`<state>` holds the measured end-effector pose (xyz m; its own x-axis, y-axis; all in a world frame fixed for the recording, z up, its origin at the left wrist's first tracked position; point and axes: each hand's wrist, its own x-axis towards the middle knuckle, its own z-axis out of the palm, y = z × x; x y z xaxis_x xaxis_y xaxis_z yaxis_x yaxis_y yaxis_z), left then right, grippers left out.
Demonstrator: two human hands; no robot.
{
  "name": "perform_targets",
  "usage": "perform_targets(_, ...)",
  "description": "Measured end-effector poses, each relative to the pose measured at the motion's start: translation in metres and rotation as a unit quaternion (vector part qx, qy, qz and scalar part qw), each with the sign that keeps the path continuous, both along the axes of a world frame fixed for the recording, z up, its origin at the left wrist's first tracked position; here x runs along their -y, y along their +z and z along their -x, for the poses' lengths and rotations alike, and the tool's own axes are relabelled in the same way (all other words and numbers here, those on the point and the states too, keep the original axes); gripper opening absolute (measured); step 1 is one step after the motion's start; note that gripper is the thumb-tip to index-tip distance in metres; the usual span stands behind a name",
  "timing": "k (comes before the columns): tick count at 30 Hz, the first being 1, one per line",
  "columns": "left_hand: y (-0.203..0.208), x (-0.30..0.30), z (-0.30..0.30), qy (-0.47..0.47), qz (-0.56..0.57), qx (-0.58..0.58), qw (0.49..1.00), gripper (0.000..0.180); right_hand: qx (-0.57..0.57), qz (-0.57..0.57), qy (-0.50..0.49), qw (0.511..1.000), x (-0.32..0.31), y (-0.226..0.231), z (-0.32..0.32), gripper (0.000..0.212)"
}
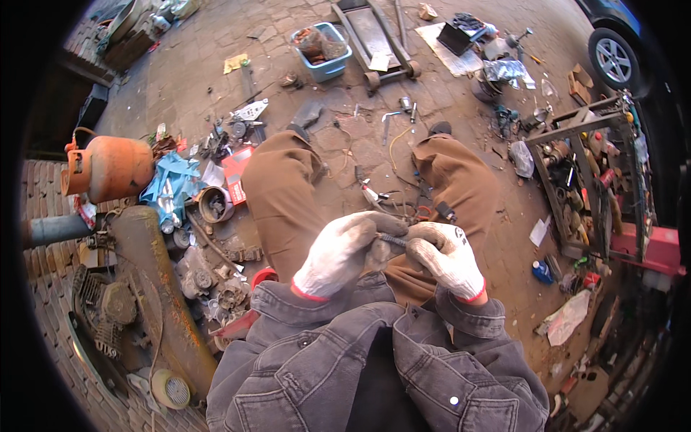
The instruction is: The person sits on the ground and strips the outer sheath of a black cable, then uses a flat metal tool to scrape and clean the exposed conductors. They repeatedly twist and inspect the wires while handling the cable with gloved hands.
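A short, dark grey ribbed piece point(392, 240), like a coil spring or a threaded rod, bridges my two hands above my lap. My left hand point(338, 252), in a white work glove with a red cuff and dirty fingers, is closed around its left end. The right end is pinched between the fingers and thumb of my right hand point(445, 253), gloved the same way. The gloves hide both ends, so its exact kind does not show. Just beyond my hands, thin wires and a small dark connector point(445, 211) lie between my knees.
An orange gas cylinder point(119, 169) and a rusty tank point(160, 288) stand left. Ahead are a blue bin point(322, 54) and a metal trolley point(371, 36). A cluttered metal frame point(586, 169) stands right, near a car wheel point(614, 57). Tools and parts litter the brick ground.
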<state>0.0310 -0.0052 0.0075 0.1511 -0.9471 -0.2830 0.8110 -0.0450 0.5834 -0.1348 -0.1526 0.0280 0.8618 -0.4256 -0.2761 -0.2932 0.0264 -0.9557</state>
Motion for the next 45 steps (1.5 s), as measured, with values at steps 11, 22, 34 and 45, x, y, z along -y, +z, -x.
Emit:
perform_targets(11,0.016,-0.005,0.001,-0.008,-0.043,0.101,0.994,0.048,0.027,-0.163,-0.005,0.986,-0.009,0.005,-0.002,0.029)
perform_targets(22,0.010,-0.007,-0.004,0.002,0.050,0.095,0.994,0.043,0.016,-0.225,-0.047,0.973,-0.014,-0.012,0.009,0.030)
perform_targets(34,0.014,0.007,-0.010,0.005,-0.096,0.202,0.975,0.037,0.021,0.069,0.069,0.995,-0.007,-0.007,-0.004,0.029)
perform_targets(45,-0.007,0.014,-0.027,-0.059,-0.061,0.200,0.976,0.041,-0.059,-0.090,0.007,0.994,0.005,-0.008,-0.020,0.023)
